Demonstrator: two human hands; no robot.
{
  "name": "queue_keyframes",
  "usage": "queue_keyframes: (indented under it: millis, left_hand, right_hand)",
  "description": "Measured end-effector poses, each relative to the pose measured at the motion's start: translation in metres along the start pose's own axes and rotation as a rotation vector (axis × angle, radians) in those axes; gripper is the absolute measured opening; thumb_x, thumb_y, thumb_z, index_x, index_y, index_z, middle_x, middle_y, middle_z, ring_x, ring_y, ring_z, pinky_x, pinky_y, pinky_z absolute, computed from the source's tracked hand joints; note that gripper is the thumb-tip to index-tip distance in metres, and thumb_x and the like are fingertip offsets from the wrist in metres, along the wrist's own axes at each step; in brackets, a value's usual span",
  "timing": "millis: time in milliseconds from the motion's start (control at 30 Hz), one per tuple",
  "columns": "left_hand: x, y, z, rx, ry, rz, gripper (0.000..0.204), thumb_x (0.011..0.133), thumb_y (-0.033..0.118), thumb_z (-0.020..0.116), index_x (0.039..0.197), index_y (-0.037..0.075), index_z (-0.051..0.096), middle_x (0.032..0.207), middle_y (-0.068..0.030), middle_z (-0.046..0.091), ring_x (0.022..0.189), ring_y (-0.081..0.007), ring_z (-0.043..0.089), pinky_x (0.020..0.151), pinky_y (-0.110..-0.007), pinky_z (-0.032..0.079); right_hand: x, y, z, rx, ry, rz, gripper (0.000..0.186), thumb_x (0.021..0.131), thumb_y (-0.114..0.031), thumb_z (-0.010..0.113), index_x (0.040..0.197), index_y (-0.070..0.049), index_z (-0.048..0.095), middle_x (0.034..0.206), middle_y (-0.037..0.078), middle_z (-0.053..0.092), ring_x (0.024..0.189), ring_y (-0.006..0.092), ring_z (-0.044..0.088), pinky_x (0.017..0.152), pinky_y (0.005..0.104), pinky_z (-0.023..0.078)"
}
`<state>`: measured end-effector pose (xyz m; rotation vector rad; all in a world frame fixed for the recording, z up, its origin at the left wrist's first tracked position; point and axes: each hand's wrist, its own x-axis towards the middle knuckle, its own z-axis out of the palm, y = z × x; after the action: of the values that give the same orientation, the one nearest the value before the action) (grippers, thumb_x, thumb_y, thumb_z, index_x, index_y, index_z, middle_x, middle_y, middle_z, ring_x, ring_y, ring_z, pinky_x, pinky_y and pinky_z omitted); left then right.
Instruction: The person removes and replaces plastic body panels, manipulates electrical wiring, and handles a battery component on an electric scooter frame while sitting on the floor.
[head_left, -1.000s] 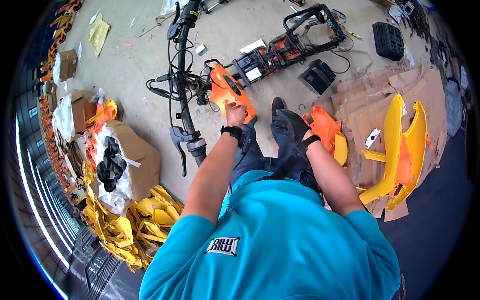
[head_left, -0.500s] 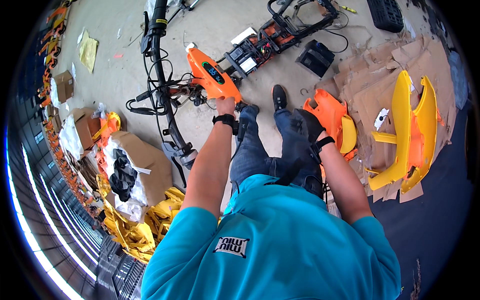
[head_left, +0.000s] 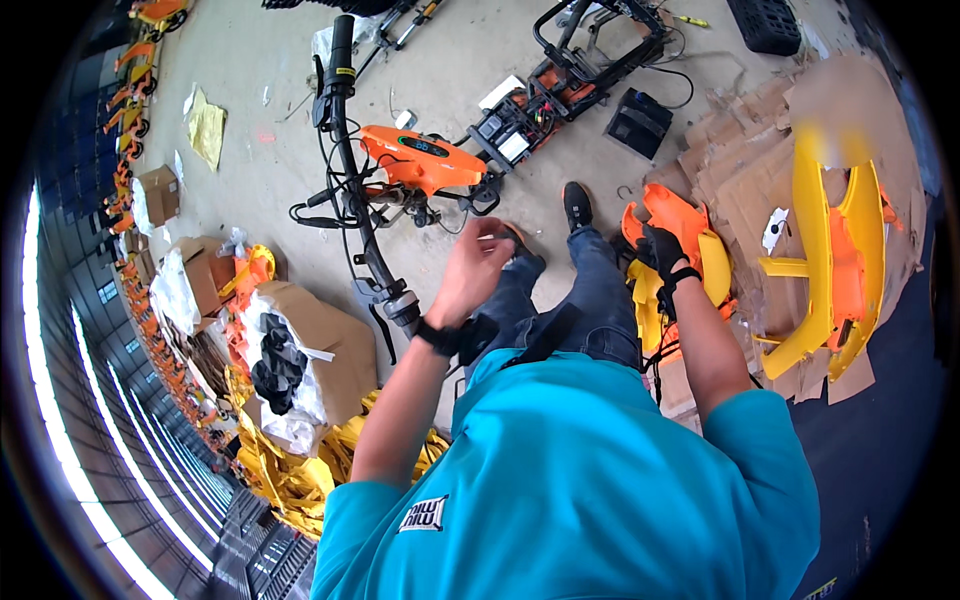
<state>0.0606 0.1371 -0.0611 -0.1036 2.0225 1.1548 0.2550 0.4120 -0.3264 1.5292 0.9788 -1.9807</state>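
Note:
My bare left hand [head_left: 482, 250] hangs below the orange front panel with a display [head_left: 440, 165], apart from it, fingers loosely curved and empty. The panel sits beside the black handlebar [head_left: 367, 240] with its levers and cables. My black-gloved right hand [head_left: 662, 255] is out to the right, fingers slightly bent and holding nothing visible, over the orange body panels [head_left: 678, 210] and their yellow pieces. Behind the front panel lies the scooter frame [head_left: 575, 80] with exposed wiring [head_left: 540, 112].
A black battery box [head_left: 637, 122] and black crate [head_left: 762, 25] lie on the concrete floor. At right, yellow-orange fairings [head_left: 812, 250] rest on cardboard [head_left: 750, 170]. At left are cardboard boxes [head_left: 335, 355], crumpled yellow material [head_left: 290, 480] and a row of orange scooters [head_left: 150, 15].
My left hand has let go of the orange front panel and moved down from it. My right hand has moved right from my leg toward the orange panels.

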Motion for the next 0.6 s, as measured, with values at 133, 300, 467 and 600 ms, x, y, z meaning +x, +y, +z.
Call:
queue_keyframes:
  millis: [133, 300, 467, 600]
  left_hand:
    - [-0.063, 0.020, -0.059, 0.199, 0.191, 0.155, 0.031, 0.088, 0.010, 0.058, 0.117, -0.001, 0.051, 0.107, -0.0098, 0.061, 0.096, -0.0149, 0.058, 0.082, -0.027, 0.047]
    - [-0.117, -0.006, -0.109, 0.398, 0.377, 0.150, 0.024, 0.088, 0.011, 0.058, 0.109, -0.001, 0.055, 0.091, -0.0091, 0.064, 0.083, -0.0153, 0.061, 0.074, -0.028, 0.049]
    - [-0.144, -0.060, -0.127, 0.428, 0.320, 0.145, 0.025, 0.086, 0.011, 0.059, 0.108, -0.002, 0.055, 0.091, -0.0096, 0.064, 0.082, -0.0174, 0.061, 0.074, -0.030, 0.050]
    - [-0.159, -0.098, -0.133, 0.343, 0.255, 0.268, 0.027, 0.085, 0.009, 0.061, 0.108, -0.003, 0.054, 0.099, -0.0122, 0.060, 0.090, -0.0204, 0.060, 0.079, -0.031, 0.049]
  right_hand:
    - [0.008, 0.024, -0.053, -0.067, 0.152, 0.035, 0.038, 0.089, -0.038, 0.058, 0.108, -0.005, 0.057, 0.092, 0.008, 0.064, 0.075, 0.0194, 0.060, 0.073, 0.0322, 0.052]
    - [-0.030, 0.068, -0.079, 0.148, 0.292, 0.015, 0.028, 0.089, -0.032, 0.058, 0.096, -0.005, 0.058, 0.074, 0.006, 0.057, 0.061, 0.0161, 0.055, 0.055, 0.0294, 0.047]
    - [-0.059, 0.144, -0.088, 0.289, 0.247, -0.010, 0.019, 0.089, -0.028, 0.055, 0.088, -0.009, 0.056, 0.060, 0.001, 0.048, 0.050, 0.0139, 0.049, 0.048, 0.0289, 0.041]
    - [-0.079, 0.204, -0.071, 0.287, 0.317, -0.056, 0.030, 0.089, -0.038, 0.057, 0.104, -0.012, 0.057, 0.090, 0.008, 0.062, 0.078, 0.0207, 0.059, 0.073, 0.0353, 0.050]
